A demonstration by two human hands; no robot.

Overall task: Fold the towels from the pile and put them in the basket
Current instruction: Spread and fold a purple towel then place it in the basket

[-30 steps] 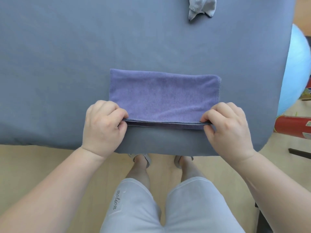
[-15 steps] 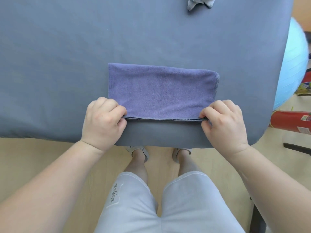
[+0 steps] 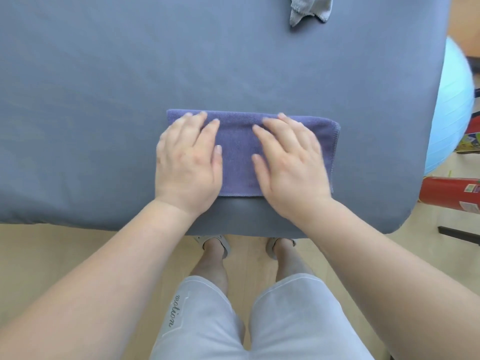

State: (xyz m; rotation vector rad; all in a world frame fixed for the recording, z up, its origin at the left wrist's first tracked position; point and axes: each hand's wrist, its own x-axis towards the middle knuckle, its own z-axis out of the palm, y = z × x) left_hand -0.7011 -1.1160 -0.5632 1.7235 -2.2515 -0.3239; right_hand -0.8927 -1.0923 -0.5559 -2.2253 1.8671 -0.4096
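Observation:
A purple towel [image 3: 237,157], folded into a flat rectangle, lies near the front edge of the grey table [image 3: 130,100]. My left hand [image 3: 187,162] presses flat on its left part with straight, spread fingers. My right hand [image 3: 291,159] lies flat on its right part in the same way. Part of a light grey towel [image 3: 309,7] shows at the far edge of the table, cut off by the top of the view. No basket is in view.
A pale blue exercise ball [image 3: 452,110] sits off the table's right side. Below it a red cylinder [image 3: 452,193] lies on the wooden floor. My legs and feet stand at the table's front edge.
Both hands let go of the towel's near corners and moved onto its top, now lying flat with fingers straight. The towel has stayed in place.

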